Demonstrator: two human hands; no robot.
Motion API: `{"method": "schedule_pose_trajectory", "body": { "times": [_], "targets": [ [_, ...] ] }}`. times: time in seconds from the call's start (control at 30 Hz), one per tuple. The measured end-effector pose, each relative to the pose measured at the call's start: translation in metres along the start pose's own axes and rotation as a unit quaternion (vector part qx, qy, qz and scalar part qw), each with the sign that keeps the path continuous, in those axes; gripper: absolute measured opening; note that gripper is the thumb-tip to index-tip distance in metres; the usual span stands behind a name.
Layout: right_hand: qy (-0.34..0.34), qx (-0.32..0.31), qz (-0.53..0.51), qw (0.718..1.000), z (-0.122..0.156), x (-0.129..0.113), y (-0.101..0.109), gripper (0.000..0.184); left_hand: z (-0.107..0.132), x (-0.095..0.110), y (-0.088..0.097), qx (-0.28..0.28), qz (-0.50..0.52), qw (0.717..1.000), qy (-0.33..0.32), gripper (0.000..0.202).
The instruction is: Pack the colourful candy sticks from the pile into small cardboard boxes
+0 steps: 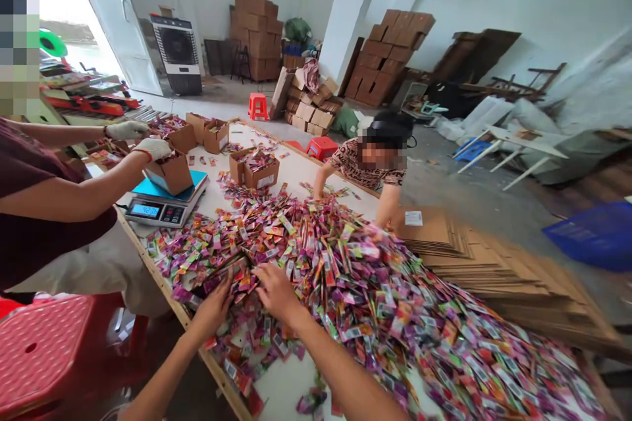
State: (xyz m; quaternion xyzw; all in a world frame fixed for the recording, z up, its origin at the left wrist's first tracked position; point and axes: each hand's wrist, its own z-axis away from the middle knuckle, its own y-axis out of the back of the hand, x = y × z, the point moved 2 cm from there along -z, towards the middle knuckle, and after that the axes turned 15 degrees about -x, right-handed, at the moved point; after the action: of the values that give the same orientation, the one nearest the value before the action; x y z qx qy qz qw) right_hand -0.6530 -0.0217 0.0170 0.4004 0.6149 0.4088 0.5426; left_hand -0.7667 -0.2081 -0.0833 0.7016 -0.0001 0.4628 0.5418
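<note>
Both hands are pressed palm-down into a heap of bright sachets spread across the table. The left hand and right hand lie open, fingers spread, nothing gripped. A gloved co-worker steadies a box on a scale.

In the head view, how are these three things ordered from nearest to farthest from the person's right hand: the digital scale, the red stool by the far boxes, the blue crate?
Measured from the right hand on the packet pile:
1. Digital scale, up and to the left on the table.
2. Blue crate, far to the right on the floor.
3. Red stool, deep in the room beyond the table.
</note>
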Motion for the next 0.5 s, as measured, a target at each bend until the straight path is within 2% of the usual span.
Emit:
{"method": "schedule_pose_trajectory", "body": {
  "times": [0.07, 0.1, 0.13, 0.2, 0.27, 0.33, 0.4, 0.47, 0.5],
  "targets": [
    [-0.108, 0.087, -0.026, 0.99, 0.049, 0.021, -0.012, 0.045, -0.001, 0.004, 0.004, 0.001, -0.011, 1.0, 0.009, 0.048],
    [-0.164, 0.088, -0.02, 0.982, 0.072, 0.03, -0.027, 0.045, 0.001, 0.008, 0.007, 0.003, -0.016, 1.0, 0.014, 0.047],
    [-0.197, 0.062, -0.009, 0.978, 0.092, 0.039, -0.045, 0.045, 0.005, 0.013, 0.01, 0.007, -0.019, 1.0, 0.016, 0.047],
    [-0.196, -0.012, 0.002, 0.981, 0.114, 0.052, -0.081, 0.042, 0.012, 0.023, 0.015, 0.0, -0.034, 0.999, 0.017, 0.052],
    [-0.199, -0.032, -0.004, 0.979, 0.11, 0.066, -0.097, 0.037, 0.019, 0.028, 0.017, -0.035, -0.075, 0.996, 0.023, 0.064],
    [-0.219, 0.017, -0.022, 0.975, 0.076, 0.078, -0.081, 0.038, 0.022, 0.027, 0.014, -0.076, -0.126, 0.988, 0.042, 0.074],
    [-0.203, 0.075, -0.033, 0.976, 0.019, 0.086, -0.04, 0.038, 0.022, 0.02, 0.006, -0.098, -0.161, 0.98, 0.064, 0.077],
    [-0.128, 0.076, -0.017, 0.989, -0.054, 0.083, 0.002, 0.033, 0.021, 0.009, -0.005, -0.115, -0.18, 0.973, 0.084, 0.079],
    [-0.082, 0.045, 0.004, 0.996, -0.094, 0.076, 0.016, 0.028, 0.02, 0.002, -0.011, -0.122, -0.186, 0.97, 0.096, 0.079]
  ]
}}
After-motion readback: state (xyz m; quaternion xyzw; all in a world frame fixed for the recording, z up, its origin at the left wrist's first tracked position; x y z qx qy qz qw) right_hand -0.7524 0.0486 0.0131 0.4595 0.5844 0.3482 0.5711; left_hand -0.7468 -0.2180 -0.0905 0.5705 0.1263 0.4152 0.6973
